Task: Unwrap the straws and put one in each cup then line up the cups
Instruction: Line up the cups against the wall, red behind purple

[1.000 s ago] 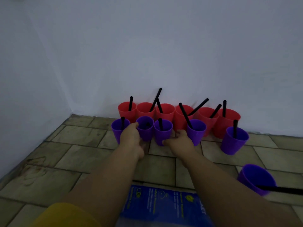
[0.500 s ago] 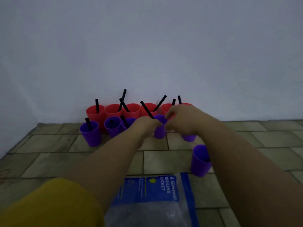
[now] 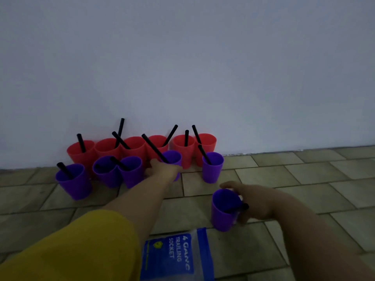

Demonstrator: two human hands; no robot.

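Fingers (image 3: 233,185) of the right hand (image 3: 256,202) are curling round the near purple cup (image 3: 223,213), one running along its far rim and others wrapping its right side lower down, so the hand is gripping it. That cup is standing upright on the tiled floor (image 3: 304,179), alone and well in front of the other cups, just beyond the blue packet (image 3: 176,254). Its black straw (image 3: 238,208) is lying low inside, its end poking over the right rim against the hand. The left hand (image 3: 165,169) is reaching forward to the fourth purple cup (image 3: 173,156) in the front row, the thumb sitting at the cup's left side and the fingers closing over its front and right side, holding it. A long straw (image 3: 155,148) is leaning left out of that cup. To its left, two touching purple cups (image 3: 105,173) are standing, and the leftmost purple cup (image 3: 74,181) is sitting a little apart and nearer the camera; to its right, the end purple cup (image 3: 212,169) is standing alone with a straw in it. Behind them, six red cups (image 3: 132,148) are lining the base of the white wall (image 3: 203,67), each holding a black straw. A yellow sleeve (image 3: 81,250) is covering the left upper arm.
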